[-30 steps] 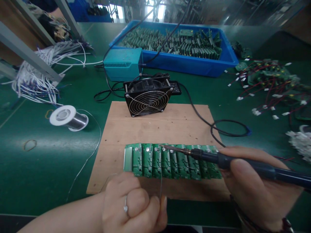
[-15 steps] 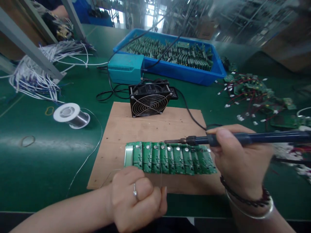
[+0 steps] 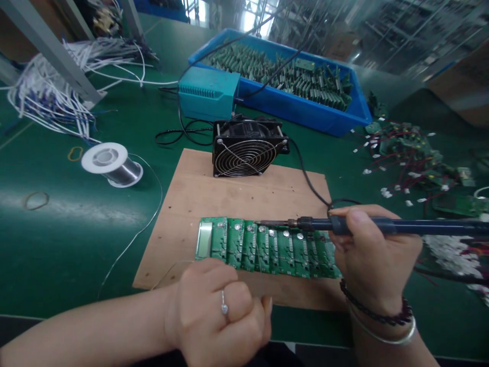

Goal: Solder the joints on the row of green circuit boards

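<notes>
A row of overlapping green circuit boards (image 3: pixel 231 244) lies on the cardboard sheet, with a pale display panel on the leftmost one. My right hand (image 3: pixel 376 255) grips a soldering iron (image 3: pixel 319 224) like a pen. Its tip is at the upper edge of the boards, left of the row's middle; whether it touches metal I cannot tell. Below the boards, my left hand (image 3: pixel 225 316) is closed, with a ring on one finger. Thin solder wire (image 3: pixel 259 255) rises from its fingertips toward the iron's tip. The pinching fingertips are partly hidden.
A solder spool (image 3: pixel 122 165) stands at left, its wire trailing forward. A black fan (image 3: pixel 246 155) sits on the cardboard sheet (image 3: pixel 171 224) behind the boards. Farther back are a teal box (image 3: pixel 208 97) and a blue bin (image 3: pixel 305 114) of boards. Wired boards (image 3: pixel 412 148) lie at right.
The camera view has shifted slightly, moving the fan and bin rightward and up in the picture. The iron's tip sits a little farther left along the boards. Both hands keep their holds.
</notes>
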Demonstrator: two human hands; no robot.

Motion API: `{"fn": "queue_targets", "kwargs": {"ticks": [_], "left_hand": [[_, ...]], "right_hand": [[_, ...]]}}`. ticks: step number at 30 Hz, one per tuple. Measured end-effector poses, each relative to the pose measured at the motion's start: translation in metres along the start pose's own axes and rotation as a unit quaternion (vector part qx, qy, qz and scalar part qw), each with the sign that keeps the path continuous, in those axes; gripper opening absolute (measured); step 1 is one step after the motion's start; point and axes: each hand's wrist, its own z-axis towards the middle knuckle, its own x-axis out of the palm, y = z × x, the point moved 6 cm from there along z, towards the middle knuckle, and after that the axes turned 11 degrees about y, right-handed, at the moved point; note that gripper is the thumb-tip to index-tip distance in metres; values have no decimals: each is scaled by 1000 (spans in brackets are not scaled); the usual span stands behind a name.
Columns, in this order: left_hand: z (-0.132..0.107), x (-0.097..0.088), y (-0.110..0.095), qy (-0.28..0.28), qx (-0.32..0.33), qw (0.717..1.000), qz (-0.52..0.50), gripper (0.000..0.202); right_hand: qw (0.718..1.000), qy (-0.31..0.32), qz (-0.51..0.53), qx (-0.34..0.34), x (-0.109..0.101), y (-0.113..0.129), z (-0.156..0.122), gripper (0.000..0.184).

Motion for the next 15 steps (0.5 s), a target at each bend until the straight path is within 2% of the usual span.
{"fn": "queue_targets", "kwargs": {"ticks": [5, 12, 15], "left_hand": [[3, -1, 4, 5, -12, 1000, -10, 34], [6, -1, 8, 22, 31, 999, -4, 30], [4, 1, 9, 22, 32, 999, -7, 28]], "right_hand": [[996, -42, 71, -22, -4, 4, 1, 13], [999, -10, -34, -40, -2, 7, 0, 17], [999, -3, -5, -38, -3, 1, -2, 16]]}}
